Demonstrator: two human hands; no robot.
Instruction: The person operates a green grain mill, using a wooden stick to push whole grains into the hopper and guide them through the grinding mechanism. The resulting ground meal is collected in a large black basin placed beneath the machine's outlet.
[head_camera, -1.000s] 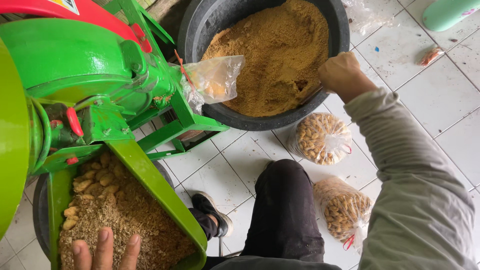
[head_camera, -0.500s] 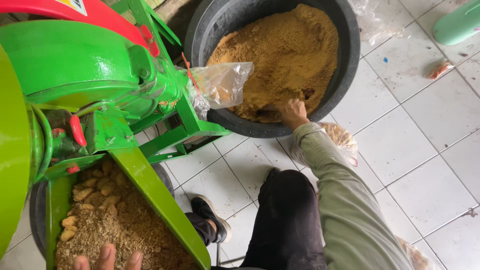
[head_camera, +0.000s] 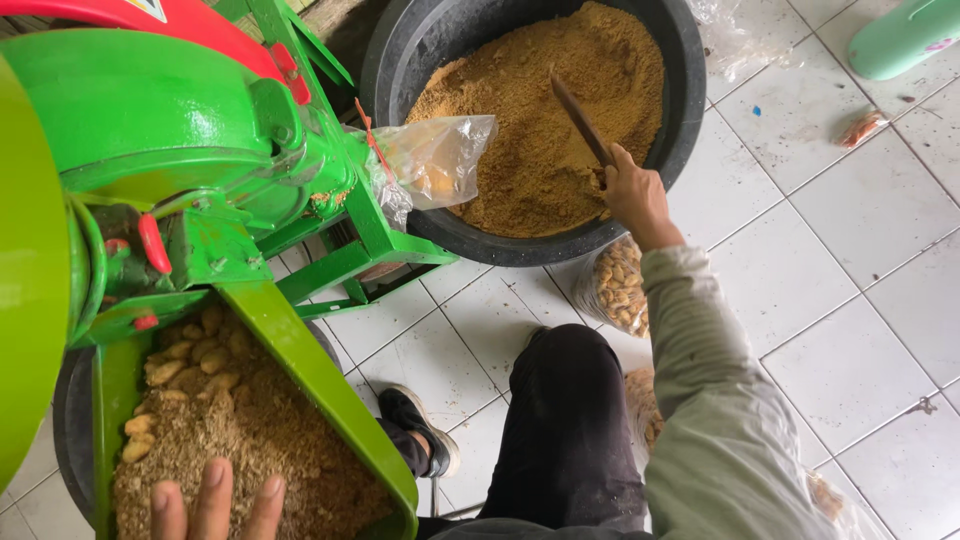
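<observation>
At upper centre of the frame, the right hand (head_camera: 632, 192) is closed around a brown stick (head_camera: 582, 121) whose tip lies in the ground meal filling the black tub (head_camera: 690, 90). At lower left, the left hand (head_camera: 215, 503) rests with fingers spread on the meal in the green chute (head_camera: 320, 385).

White tiled floor (head_camera: 860, 330) all around. A pale green bottle (head_camera: 905, 38) lies in the top right corner, with a small crumpled wrapper (head_camera: 862, 128) just below it on the tiles. Clear plastic bag of peanuts (head_camera: 618, 285) sits beside the black trouser leg (head_camera: 570, 430), black shoe (head_camera: 418, 428) nearby.
</observation>
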